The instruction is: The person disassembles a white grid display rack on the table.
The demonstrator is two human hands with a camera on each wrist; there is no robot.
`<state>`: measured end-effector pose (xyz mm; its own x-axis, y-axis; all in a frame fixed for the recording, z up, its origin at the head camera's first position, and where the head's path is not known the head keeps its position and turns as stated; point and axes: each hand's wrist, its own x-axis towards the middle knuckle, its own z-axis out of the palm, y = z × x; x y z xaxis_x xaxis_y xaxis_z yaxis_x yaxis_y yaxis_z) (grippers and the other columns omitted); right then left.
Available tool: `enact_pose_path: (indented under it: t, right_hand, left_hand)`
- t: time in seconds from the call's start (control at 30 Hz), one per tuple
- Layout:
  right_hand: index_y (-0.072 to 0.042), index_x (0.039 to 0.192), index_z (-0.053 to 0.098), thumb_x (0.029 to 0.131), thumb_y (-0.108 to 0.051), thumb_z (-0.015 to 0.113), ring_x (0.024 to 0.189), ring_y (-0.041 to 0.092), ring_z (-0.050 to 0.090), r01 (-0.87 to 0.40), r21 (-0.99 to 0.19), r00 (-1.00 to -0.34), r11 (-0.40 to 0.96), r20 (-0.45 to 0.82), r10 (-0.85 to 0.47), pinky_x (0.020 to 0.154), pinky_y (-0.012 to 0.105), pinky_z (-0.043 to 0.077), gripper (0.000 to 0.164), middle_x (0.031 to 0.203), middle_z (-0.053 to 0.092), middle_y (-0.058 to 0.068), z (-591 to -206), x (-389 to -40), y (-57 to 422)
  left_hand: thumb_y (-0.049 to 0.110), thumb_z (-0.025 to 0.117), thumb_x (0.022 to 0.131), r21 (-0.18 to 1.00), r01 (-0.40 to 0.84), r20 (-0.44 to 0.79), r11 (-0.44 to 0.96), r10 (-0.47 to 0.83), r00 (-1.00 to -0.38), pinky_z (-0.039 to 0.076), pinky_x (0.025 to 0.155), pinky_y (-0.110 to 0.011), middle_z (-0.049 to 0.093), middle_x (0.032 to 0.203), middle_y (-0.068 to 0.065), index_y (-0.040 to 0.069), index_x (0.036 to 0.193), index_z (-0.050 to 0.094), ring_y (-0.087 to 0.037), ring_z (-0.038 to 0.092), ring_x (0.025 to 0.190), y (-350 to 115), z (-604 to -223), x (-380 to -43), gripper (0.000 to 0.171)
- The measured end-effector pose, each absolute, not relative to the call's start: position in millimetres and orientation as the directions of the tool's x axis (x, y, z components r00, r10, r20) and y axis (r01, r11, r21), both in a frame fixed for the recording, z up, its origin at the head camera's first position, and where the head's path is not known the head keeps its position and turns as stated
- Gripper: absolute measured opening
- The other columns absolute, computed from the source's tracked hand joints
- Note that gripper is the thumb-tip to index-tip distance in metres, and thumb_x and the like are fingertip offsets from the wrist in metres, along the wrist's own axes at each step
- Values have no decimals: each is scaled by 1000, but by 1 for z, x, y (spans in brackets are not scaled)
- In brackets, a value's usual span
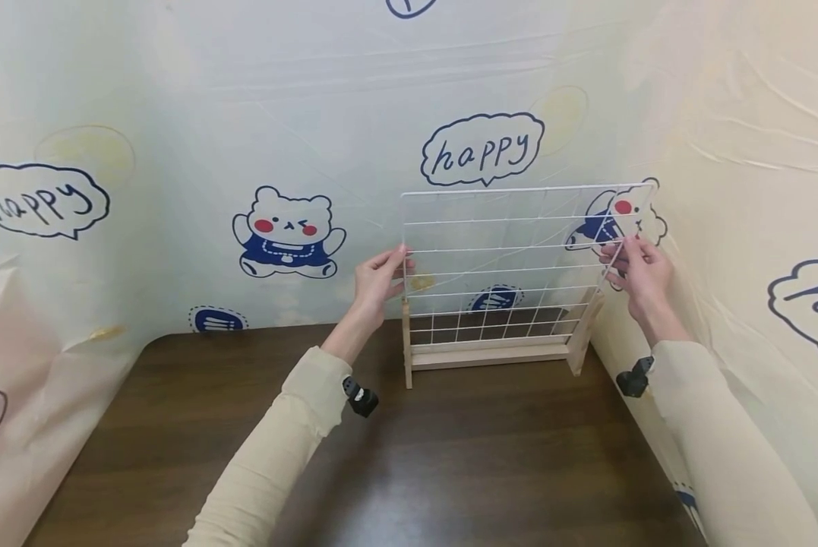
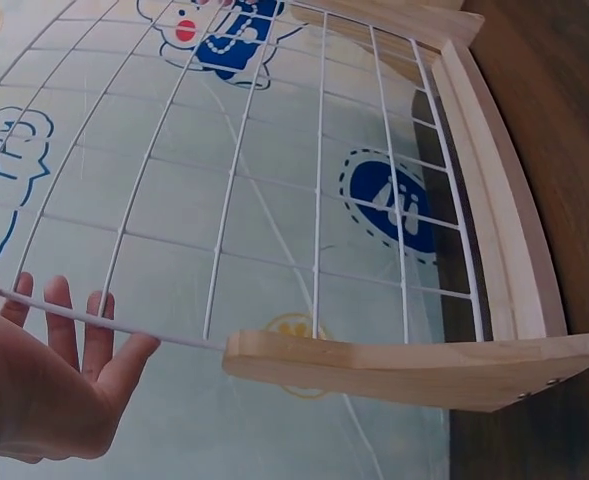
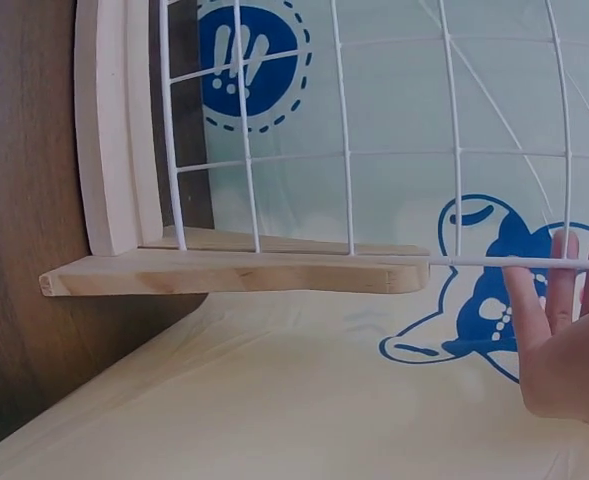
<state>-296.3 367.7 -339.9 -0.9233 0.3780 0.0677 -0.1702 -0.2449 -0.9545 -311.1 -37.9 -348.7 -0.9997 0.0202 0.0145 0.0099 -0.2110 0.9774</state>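
A white wire grid panel (image 1: 528,188) stands upright in a light wooden stand (image 1: 491,357) at the back right of the table. My left hand (image 1: 374,281) holds the panel's left edge above the stand's side piece, fingers reaching behind the wires. At the opposite edge my right hand (image 1: 644,277) grips the side wire between thumb and fingers. The left wrist view shows the panel's lower end inside the wooden side piece (image 2: 404,365). In the right wrist view, the edge wire runs out of the other side piece (image 3: 274,275) to the fingers.
The dark wooden table (image 1: 381,471) reaches back to a pale sheet (image 1: 354,121) printed with bears and "happy" bubbles. That sheet also hangs close along the right side, near the stand. A small black camera (image 1: 361,396) sits on the left wrist, another (image 1: 634,377) on the right.
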Motion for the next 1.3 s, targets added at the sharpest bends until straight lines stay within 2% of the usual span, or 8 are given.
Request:
enact_pose_path:
  t: [0.43, 0.6, 0.77, 1.07, 1.3]
  right_hand:
    - [-1, 103, 57, 96, -25, 60, 76, 18, 72, -221, -943, -911, -247, 109, 397, 61, 27, 57, 25, 84, 74, 7, -331, -297, 366]
    - [3, 103, 55, 96, -22, 60, 72, 17, 72, -239, -936, -902, -258, 116, 415, 60, 26, 57, 26, 83, 74, 8, -328, -298, 365]
    - [-1, 100, 59, 95, -23, 62, 75, 19, 72, -240, -939, -904, -245, 124, 409, 62, 28, 57, 23, 85, 74, 8, -322, -295, 364]
    - [-1, 104, 61, 96, -22, 61, 77, 18, 72, -236, -949, -907, -206, 139, 397, 60, 26, 56, 23, 85, 74, 7, -309, -291, 359]
    - [-6, 103, 61, 98, -21, 58, 77, 17, 72, -234, -949, -914, -210, 141, 382, 62, 26, 56, 16, 87, 74, 6, -307, -289, 362]
  left_hand:
    - [35, 65, 94, 971, 6, 14, -237, 32, -999, 45, 97, -51, 71, 95, -11, 1, 116, 68, -30, 64, 102, -40, -336, -313, 41]
    - [35, 65, 94, 972, 5, 19, -235, 60, -998, 46, 96, -49, 69, 104, -18, 0, 119, 66, -34, 63, 106, -43, -334, -315, 43]
    - [36, 63, 95, 976, 0, 22, -220, 94, -995, 46, 96, -48, 63, 115, -25, 0, 123, 63, -37, 58, 113, -46, -330, -314, 47]
    - [40, 62, 93, 981, 9, 35, -195, 132, -991, 43, 99, -50, 71, 103, -12, 2, 125, 63, -26, 65, 104, -52, -325, -315, 50]
    - [39, 61, 94, 981, -10, 22, -196, 160, -987, 44, 99, -47, 71, 105, -12, 2, 127, 61, -31, 62, 110, -52, -321, -314, 50]
